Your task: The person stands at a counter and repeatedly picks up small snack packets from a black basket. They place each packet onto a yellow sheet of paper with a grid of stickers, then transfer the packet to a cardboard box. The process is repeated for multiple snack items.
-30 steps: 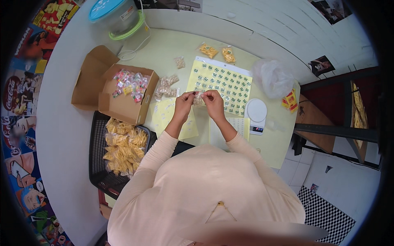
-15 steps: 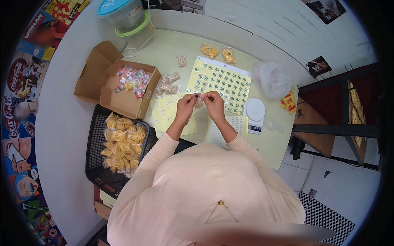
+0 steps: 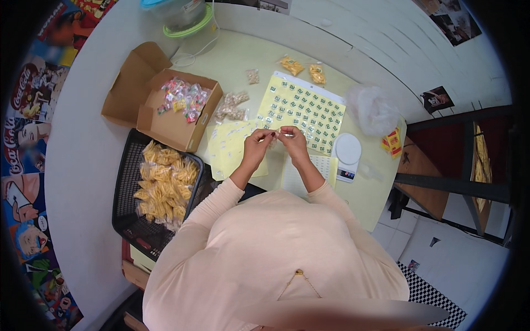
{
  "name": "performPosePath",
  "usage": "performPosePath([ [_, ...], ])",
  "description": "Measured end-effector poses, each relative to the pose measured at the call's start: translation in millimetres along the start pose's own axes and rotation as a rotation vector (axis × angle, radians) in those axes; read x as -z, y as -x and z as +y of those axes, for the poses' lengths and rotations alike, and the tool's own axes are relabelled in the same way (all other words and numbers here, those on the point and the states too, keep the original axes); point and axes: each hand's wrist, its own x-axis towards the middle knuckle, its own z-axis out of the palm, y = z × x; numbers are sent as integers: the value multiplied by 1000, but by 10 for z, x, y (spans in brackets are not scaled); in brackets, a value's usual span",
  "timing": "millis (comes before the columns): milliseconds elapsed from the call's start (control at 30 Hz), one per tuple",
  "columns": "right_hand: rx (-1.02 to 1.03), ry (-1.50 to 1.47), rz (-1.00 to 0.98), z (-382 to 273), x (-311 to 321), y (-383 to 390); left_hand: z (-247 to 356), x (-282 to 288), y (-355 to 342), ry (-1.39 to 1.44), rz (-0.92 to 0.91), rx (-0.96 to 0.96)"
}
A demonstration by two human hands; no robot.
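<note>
The left hand (image 3: 256,148) and right hand (image 3: 295,144) finger-pinch a small clear plastic packet (image 3: 273,144), seemingly working its top, which next calls for steady tension.

My top (image 3: 265,231) = plain cream, necklace (image 3: 298,272) gold-col. Tabletop (image 3: 243,58) = pale grn. Sm. pack (image 3: 273,144) I'm holding: clear w/ beige bits; same beige in the pile of packs (image 3: 232,108). Sticker sheet (image 3: 303,107) = yel. w/ rows of dk grn marks; other sheet (image 3: 229,163) lt yel., whitish patches. Carton (image 3: 190,135) brn, its sweets (image 3: 185,99) pink/red/wht/yel. mix. Basket (image 3: 124,193) blk mesh, snack bags (image 3: 165,182) golden yel. Scale (image 3: 348,148) wht, dk panel. Mat (image 3: 436,300) b&w check.
</note>
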Motion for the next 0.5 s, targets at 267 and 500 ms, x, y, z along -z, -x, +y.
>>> performPosePath([
  [267, -113, -74, -370, 135, -75, -211, -104, 253, -107, 162, -31, 187],
  [500, -100, 55, -441, 29, -347, -571, -244, 571, -383, 114, 12, 226],
])
